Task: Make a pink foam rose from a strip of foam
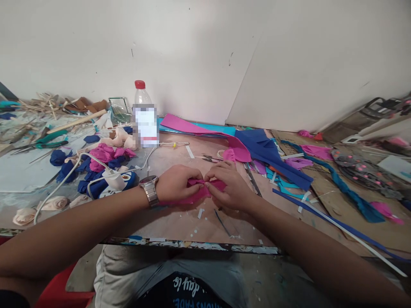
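A strip of magenta material, paper or cloth, I cannot tell which, spans the space between my hands low over the table. My left hand, below a metal wristwatch, pinches it between thumb and fingers. From the other side my right hand pinches the same strip, the fingertips of both hands meeting at one point. Part of the strip is hidden behind the fingers. Just beyond the right hand lies a gathered pink piece, with small dark scissors beside it.
Pink rosettes, blue and cream ones, a white cable and a red-capped bottle stand left. A pink sheet and blue sheets lie behind. Green-handled pliers rest far left; cardboard and a white stick lie right.
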A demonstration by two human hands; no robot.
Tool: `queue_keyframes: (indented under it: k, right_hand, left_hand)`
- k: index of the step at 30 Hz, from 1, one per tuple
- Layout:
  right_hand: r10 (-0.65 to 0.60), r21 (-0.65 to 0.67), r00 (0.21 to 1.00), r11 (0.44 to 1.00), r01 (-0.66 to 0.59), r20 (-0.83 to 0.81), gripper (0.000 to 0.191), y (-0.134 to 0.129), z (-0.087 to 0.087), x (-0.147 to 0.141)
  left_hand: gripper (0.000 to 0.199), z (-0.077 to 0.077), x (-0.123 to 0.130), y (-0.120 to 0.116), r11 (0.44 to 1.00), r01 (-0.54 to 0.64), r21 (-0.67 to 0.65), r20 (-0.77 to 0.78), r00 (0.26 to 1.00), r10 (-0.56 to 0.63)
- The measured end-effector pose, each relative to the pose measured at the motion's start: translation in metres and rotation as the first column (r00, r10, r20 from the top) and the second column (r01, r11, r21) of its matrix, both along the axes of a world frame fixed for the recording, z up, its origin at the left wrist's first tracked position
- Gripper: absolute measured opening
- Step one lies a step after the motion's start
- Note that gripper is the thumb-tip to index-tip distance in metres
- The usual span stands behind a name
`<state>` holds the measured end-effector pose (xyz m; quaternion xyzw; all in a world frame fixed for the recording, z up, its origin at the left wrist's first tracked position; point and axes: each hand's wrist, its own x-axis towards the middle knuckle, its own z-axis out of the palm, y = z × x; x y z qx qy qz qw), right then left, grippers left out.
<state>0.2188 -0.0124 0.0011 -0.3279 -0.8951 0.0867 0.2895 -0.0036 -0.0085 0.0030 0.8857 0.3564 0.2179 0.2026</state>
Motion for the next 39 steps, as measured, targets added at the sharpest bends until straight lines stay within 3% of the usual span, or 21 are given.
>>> queue_keyframes:
  k: [10, 17, 30, 39]
  right_hand:
    - [0.018, 0.01, 1.0, 1.0, -0.018, -0.006, 0.008, 0.0, 0.0, -0.001]
    - [0.033, 0.066, 0.999, 0.997, -0.032, -0.008, 0.006, 0.0, 0.0, -0.001]
    - [0.064, 0.018, 0.998, 0.998, -0.064, 0.018, 0.006, -0.002, 0.0, -0.003]
    - [0.052, 0.021, 0.999, 0.998, -0.052, 0.005, 0.006, 0.0, 0.0, -0.001]
  left_hand:
    - [0.016, -0.001, -0.001, 0.0, 0.999, 0.024, -0.021, 0.008, 1.0, -0.024]
    - [0.026, -0.001, -0.001, 0.0, 0.996, 0.021, -0.082, 0.094, 0.996, -0.014]
    - [0.024, -0.007, -0.003, 0.001, 0.992, 0.11, 0.067, 0.013, 0.994, -0.112]
    - [0.025, -0.014, -0.001, 0.004, 0.988, 0.062, 0.142, -0.054, 0.997, -0.054]
